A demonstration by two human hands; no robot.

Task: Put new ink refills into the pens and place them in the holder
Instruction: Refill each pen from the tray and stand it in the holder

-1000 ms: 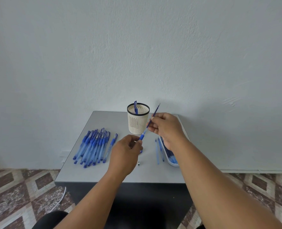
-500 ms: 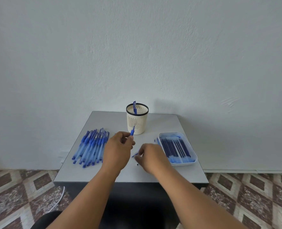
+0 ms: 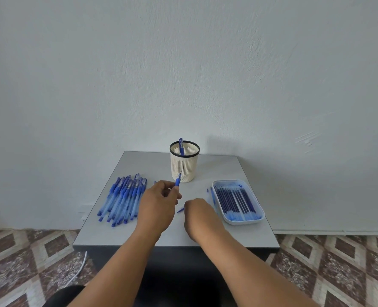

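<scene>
My left hand (image 3: 158, 207) grips a blue pen (image 3: 178, 180) by its barrel, with the tip end pointing up toward the cream holder (image 3: 184, 168). One pen (image 3: 181, 146) stands in that holder. My right hand (image 3: 198, 214) is low on the grey table (image 3: 126, 235), its fingers curled over a small blue piece (image 3: 180, 210); whether it grips the piece is hidden. A pile of blue pens (image 3: 122, 199) lies at the left. A white tray (image 3: 245, 221) of dark blue refills (image 3: 234, 199) lies at the right.
Two loose refills (image 3: 212, 196) lie just left of the tray. The table stands against a pale wall, with patterned floor tiles on both sides and a white cable (image 3: 78, 271) on the floor at the left.
My right hand has come down from beside the holder to the table in front of the tray, no longer holding the long refill. My left hand keeps the pen, now raised slightly.
</scene>
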